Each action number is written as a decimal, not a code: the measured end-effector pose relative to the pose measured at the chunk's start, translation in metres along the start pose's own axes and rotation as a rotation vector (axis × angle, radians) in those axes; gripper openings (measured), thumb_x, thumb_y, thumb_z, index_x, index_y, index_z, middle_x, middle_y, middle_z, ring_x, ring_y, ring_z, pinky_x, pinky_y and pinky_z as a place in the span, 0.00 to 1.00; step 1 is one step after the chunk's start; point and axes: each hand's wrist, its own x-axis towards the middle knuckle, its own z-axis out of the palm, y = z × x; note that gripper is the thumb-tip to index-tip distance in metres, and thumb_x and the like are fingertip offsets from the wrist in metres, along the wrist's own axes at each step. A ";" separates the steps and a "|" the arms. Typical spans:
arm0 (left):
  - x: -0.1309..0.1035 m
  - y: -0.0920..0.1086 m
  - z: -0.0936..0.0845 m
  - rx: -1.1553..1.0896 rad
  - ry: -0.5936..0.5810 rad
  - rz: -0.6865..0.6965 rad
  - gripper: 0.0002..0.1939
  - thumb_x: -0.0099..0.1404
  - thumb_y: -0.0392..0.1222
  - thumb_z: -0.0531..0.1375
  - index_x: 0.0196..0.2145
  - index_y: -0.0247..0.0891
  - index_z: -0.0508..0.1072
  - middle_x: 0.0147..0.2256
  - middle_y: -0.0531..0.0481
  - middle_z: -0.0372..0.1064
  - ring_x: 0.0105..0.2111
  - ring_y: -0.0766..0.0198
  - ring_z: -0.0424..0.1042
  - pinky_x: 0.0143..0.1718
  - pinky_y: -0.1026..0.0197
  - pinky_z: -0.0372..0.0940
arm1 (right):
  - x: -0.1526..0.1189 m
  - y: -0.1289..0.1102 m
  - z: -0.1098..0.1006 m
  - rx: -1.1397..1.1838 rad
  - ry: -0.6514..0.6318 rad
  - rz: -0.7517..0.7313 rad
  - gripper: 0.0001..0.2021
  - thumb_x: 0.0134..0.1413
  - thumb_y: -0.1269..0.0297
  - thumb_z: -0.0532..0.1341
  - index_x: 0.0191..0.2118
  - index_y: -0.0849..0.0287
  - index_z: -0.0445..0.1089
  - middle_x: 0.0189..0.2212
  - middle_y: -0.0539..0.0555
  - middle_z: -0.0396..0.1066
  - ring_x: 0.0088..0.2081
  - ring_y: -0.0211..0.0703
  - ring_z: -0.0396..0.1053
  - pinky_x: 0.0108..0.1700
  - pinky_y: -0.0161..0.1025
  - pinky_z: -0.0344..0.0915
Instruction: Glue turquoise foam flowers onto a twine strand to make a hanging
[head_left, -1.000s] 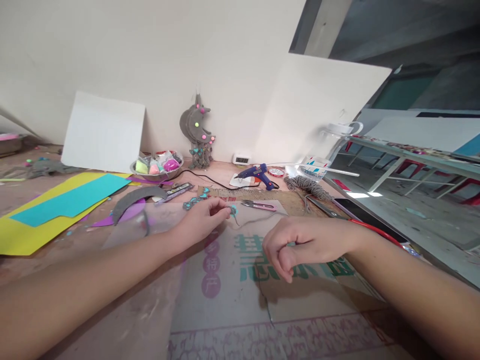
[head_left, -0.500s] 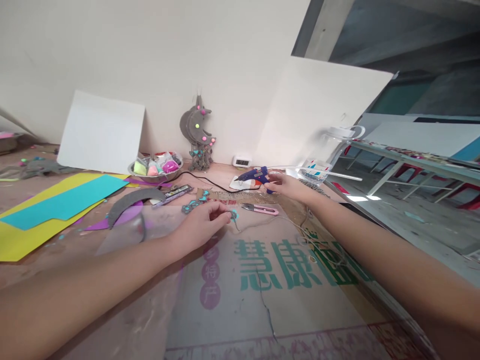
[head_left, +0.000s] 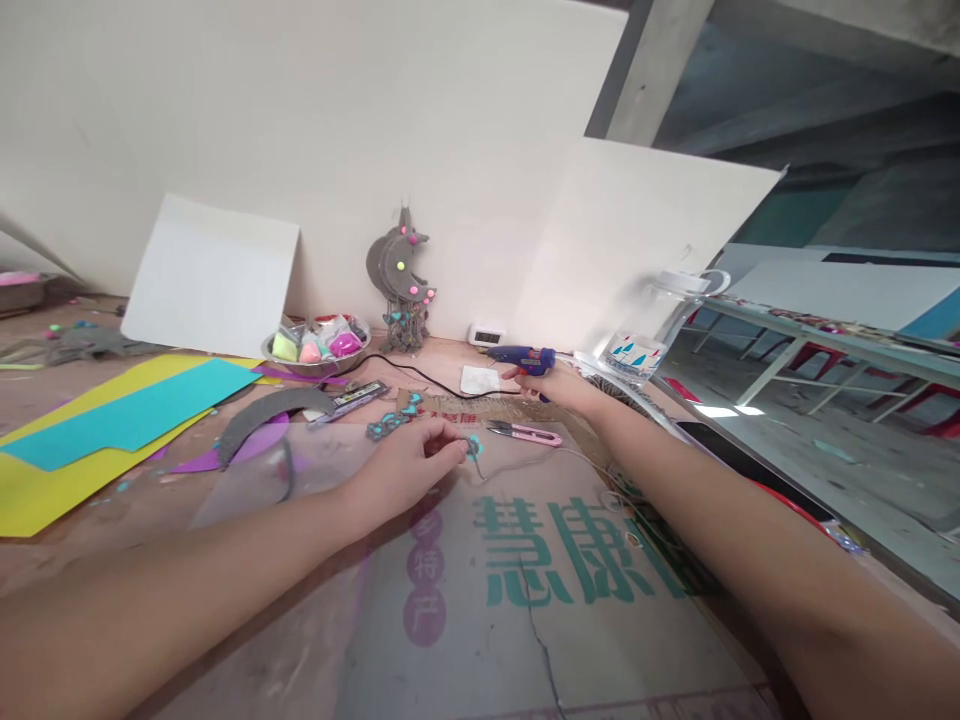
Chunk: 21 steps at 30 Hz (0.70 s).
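My left hand [head_left: 409, 465] lies over the plastic-covered cardboard, thumb and fingers pinched on a small grey piece with a turquoise centre [head_left: 474, 446]. A thin grey cord [head_left: 517, 466] trails from that piece to the right. Farther back, my right hand [head_left: 559, 386] is closed around the handle of a blue hot glue gun [head_left: 525, 358], whose nozzle points left. The gun's handle is mostly hidden by the fingers. Pink-handled thread snips [head_left: 525, 433] lie between the hands. Several grey and turquoise pieces [head_left: 394, 418] sit just beyond my left hand.
A bowl of coloured clay packs [head_left: 319, 348], a white clock [head_left: 487, 334] and a grey moon ornament [head_left: 401, 265] stand along the wall. Yellow and turquoise sheets [head_left: 142, 410] lie left. A clear plastic jug [head_left: 645, 325] stands right, near a dark phone-like slab [head_left: 750, 468].
My right hand has taken the glue gun up off its white pad, which now shows more fully. The left hand keeps its pinch. The view has tilted slightly upward.
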 end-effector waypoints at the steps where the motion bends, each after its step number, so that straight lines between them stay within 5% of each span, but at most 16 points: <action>1: 0.000 0.000 0.000 -0.003 0.003 0.002 0.13 0.58 0.50 0.53 0.29 0.37 0.67 0.21 0.56 0.59 0.20 0.70 0.57 0.21 0.67 0.52 | -0.004 -0.005 -0.003 0.019 -0.004 -0.011 0.16 0.46 0.56 0.59 0.38 0.62 0.70 0.30 0.55 0.73 0.25 0.36 0.66 0.28 0.34 0.63; 7: 0.000 0.001 0.001 -0.004 0.020 0.007 0.12 0.57 0.50 0.54 0.27 0.37 0.67 0.19 0.56 0.60 0.19 0.69 0.58 0.19 0.67 0.52 | -0.060 -0.042 -0.011 0.070 -0.014 -0.008 0.21 0.52 0.48 0.53 0.37 0.62 0.71 0.25 0.55 0.71 0.26 0.39 0.66 0.29 0.36 0.63; 13: 0.000 -0.002 0.000 0.001 0.030 0.033 0.11 0.57 0.49 0.54 0.28 0.37 0.67 0.21 0.56 0.62 0.19 0.71 0.58 0.19 0.68 0.52 | -0.124 -0.063 -0.002 0.050 -0.061 -0.013 0.17 0.52 0.49 0.54 0.33 0.57 0.71 0.37 0.55 0.73 0.39 0.49 0.69 0.39 0.40 0.66; 21: 0.001 -0.003 0.000 0.016 0.052 0.030 0.12 0.57 0.49 0.55 0.29 0.37 0.67 0.21 0.55 0.63 0.21 0.69 0.60 0.21 0.68 0.54 | -0.141 -0.053 0.020 0.016 -0.100 -0.032 0.14 0.52 0.51 0.54 0.30 0.55 0.68 0.31 0.52 0.70 0.34 0.44 0.67 0.38 0.40 0.65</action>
